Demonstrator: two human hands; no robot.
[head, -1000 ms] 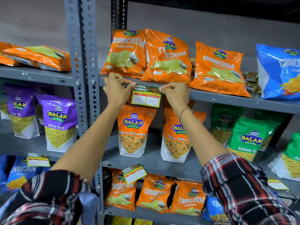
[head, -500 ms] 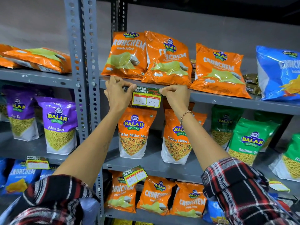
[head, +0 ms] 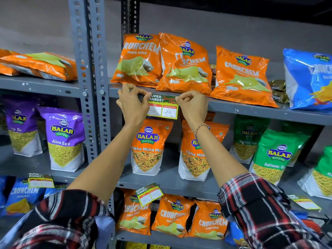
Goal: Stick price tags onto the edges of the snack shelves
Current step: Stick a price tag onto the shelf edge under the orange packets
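Observation:
A green-and-yellow price tag (head: 164, 107) marked 40 and 20 lies against the front edge of the top grey shelf (head: 251, 109), under the orange Crunchem bags (head: 183, 63). My left hand (head: 132, 103) pinches the tag's upper left corner. My right hand (head: 193, 105) pinches its upper right corner. Both hands press the top of the tag to the shelf edge. A second tag (head: 150, 194) hangs tilted on the edge of the middle shelf (head: 168, 184).
A perforated grey upright post (head: 90, 69) stands left of my hands. Purple Aloo Sev bags (head: 65, 139), Tikha Mitha Mix pouches (head: 149, 148) and green Ratlami Sev bags (head: 276, 157) fill the middle shelf. Other tags hang at lower left (head: 41, 180) and lower right (head: 305, 202).
My hands stay on the tag's top corners, with the left thumb and fingers pinching closer to the corner. The camera has tilted slightly, shifting the shelf down in view.

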